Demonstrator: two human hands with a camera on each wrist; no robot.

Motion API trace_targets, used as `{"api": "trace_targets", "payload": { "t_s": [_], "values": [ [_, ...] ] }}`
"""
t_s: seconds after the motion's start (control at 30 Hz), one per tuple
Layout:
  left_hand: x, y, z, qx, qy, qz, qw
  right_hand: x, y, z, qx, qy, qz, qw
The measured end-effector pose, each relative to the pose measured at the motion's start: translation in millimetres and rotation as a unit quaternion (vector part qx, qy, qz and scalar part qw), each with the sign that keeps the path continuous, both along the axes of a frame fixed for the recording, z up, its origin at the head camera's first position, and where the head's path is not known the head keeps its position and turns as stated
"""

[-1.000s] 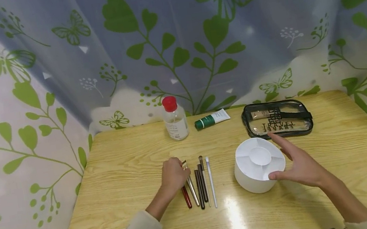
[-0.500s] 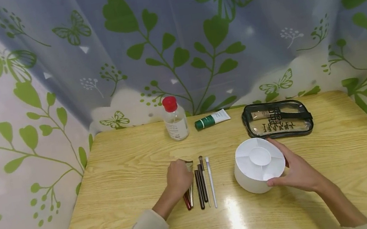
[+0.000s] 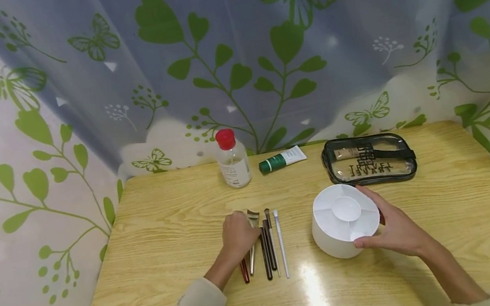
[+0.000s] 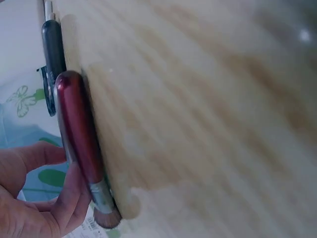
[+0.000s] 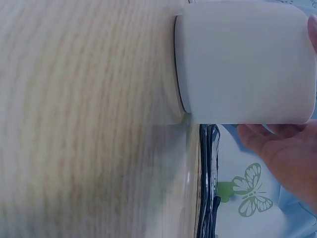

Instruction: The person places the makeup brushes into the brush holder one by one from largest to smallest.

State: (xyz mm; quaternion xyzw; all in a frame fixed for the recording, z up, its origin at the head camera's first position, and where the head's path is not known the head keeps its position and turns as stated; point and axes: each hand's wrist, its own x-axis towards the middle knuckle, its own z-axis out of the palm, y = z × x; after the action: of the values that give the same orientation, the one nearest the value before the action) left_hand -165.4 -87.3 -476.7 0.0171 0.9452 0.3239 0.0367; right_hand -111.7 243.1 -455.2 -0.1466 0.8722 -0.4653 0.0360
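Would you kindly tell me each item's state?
Clear, red-capped bottle: upright, closed.
Green-white plastic tube: lying flat, capped.
Clear black-trimmed pouch: lying flat, zip unclear.
White round divided box: upright, uncovered, held by right hand.
Red-handled brush, silver brush: held by left hand.
Dark-handled brushes: lying flat.
Slim pale brushes: lying flat.

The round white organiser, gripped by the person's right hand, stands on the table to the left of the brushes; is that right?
Not quite: the head view shows the round white organiser to the right of the brushes. The right hand does grip it, and it stands on the table.
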Motion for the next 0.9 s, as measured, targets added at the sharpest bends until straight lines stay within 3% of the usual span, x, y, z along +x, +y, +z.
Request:
{"api": "trace_targets", "payload": {
  "t_s": [0.33,0.5,0.9],
  "values": [
    [-0.9,-4,19.9,0.089,0.006,-0.008,0.9959,0.5,0,-5.0,-0.01,-0.006,-0.008,1.0],
    [-2.4,-2,29.6,0.115,0.036,-0.019,0.9925,1.9,1,-5.8,-0.016,-0.004,-0.009,1.0],
    [1.4,16,63.6,0.23,0.044,-0.038,0.9715,1.8,0,-4.5,-0.015,-0.007,-0.006,1.0]
  ]
}}
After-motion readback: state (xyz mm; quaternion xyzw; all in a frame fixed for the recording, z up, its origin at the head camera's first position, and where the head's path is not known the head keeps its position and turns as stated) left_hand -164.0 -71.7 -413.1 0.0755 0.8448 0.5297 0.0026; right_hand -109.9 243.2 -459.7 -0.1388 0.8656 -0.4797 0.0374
